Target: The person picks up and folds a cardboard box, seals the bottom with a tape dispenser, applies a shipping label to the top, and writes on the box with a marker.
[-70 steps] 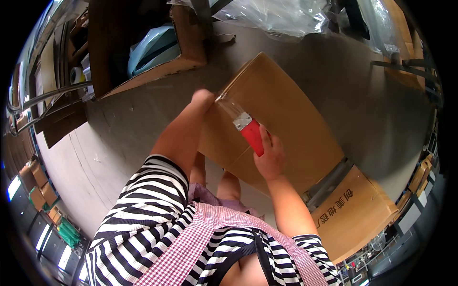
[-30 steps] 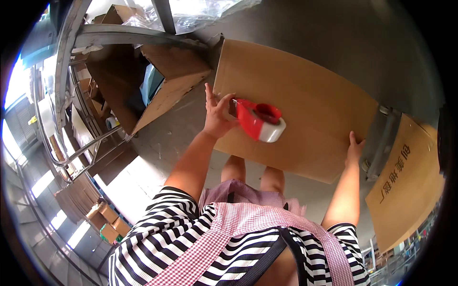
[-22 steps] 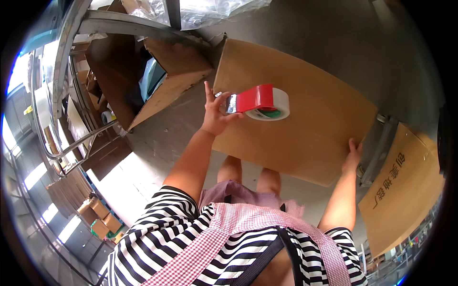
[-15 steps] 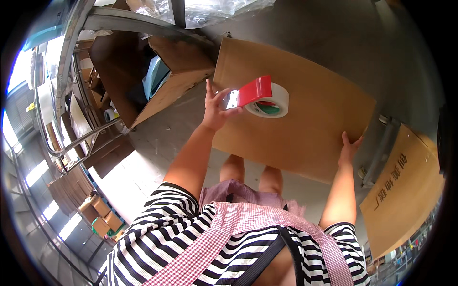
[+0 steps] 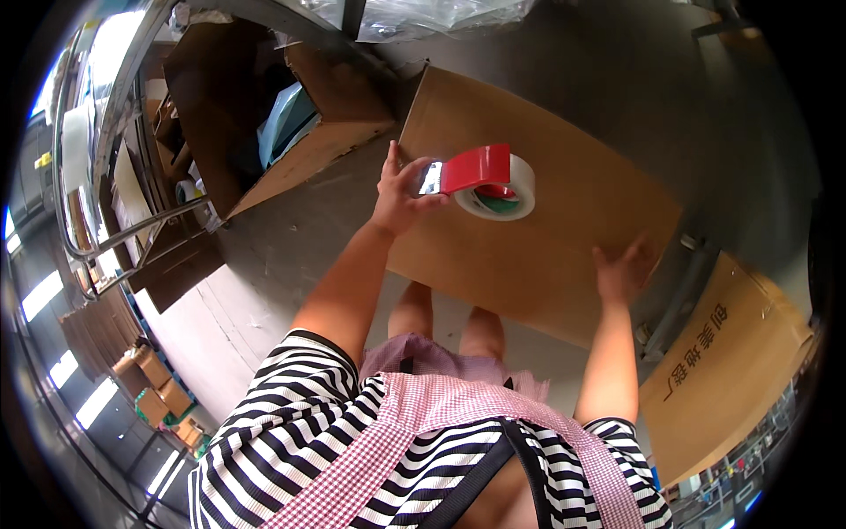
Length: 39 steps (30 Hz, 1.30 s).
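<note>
A red tape dispenser [image 5: 480, 169] with a wide white roll of tape [image 5: 522, 189] is above a large brown cardboard sheet or box [image 5: 564, 225]. My left hand [image 5: 404, 192] grips the dispenser by its shiny metal end, thumb and fingers around it and one finger pointing up. Over the right part of the cardboard is my right hand [image 5: 624, 271], fingers spread and somewhat blurred, holding nothing. Whether its palm touches the cardboard I cannot tell.
At the left stands an open cardboard box [image 5: 295, 154] with a blue item [image 5: 286, 123] inside, beside a metal frame [image 5: 132, 242]. Another printed cardboard piece [image 5: 718, 370] leans at the right. Clear plastic wrap [image 5: 441, 18] lies at the top.
My right hand has let go of the cardboard's right edge and moved left over its surface, fingers spreading. The left hand keeps its hold on the tape dispenser. The view has shifted slightly.
</note>
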Each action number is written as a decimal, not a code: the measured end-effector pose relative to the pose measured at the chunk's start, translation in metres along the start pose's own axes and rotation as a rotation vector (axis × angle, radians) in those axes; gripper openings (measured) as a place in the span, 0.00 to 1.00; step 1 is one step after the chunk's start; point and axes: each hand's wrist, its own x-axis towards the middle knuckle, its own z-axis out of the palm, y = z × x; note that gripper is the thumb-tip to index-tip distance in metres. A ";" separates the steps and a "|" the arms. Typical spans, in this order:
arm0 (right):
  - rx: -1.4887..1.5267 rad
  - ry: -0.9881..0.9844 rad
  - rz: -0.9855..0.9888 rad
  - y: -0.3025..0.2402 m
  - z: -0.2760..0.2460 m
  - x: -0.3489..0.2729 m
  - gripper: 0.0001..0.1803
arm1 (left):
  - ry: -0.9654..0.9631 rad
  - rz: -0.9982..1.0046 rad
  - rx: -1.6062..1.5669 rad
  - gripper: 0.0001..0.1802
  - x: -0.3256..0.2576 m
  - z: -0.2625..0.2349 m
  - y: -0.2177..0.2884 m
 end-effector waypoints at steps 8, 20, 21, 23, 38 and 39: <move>0.349 0.065 -1.112 -0.222 -0.126 0.004 0.48 | 0.018 0.034 0.115 0.42 -0.001 0.006 -0.002; 0.001 -0.203 -1.091 -0.247 -0.106 -0.016 0.27 | 0.041 -0.058 -0.105 0.33 0.040 -0.022 -0.040; -0.021 -0.132 -1.132 -0.244 -0.101 -0.018 0.28 | -0.057 -0.199 -0.279 0.32 0.045 -0.019 -0.039; -0.050 -0.068 -1.173 -0.240 -0.100 -0.024 0.28 | -0.041 -0.178 -0.216 0.30 0.049 -0.014 -0.041; 0.131 -0.519 -0.882 -0.123 -0.111 -0.046 0.39 | 0.005 -0.204 -0.581 0.28 0.062 -0.001 -0.057; 0.133 -0.465 -0.891 -0.100 -0.106 -0.042 0.40 | -0.006 -0.206 -0.592 0.28 0.063 -0.001 -0.053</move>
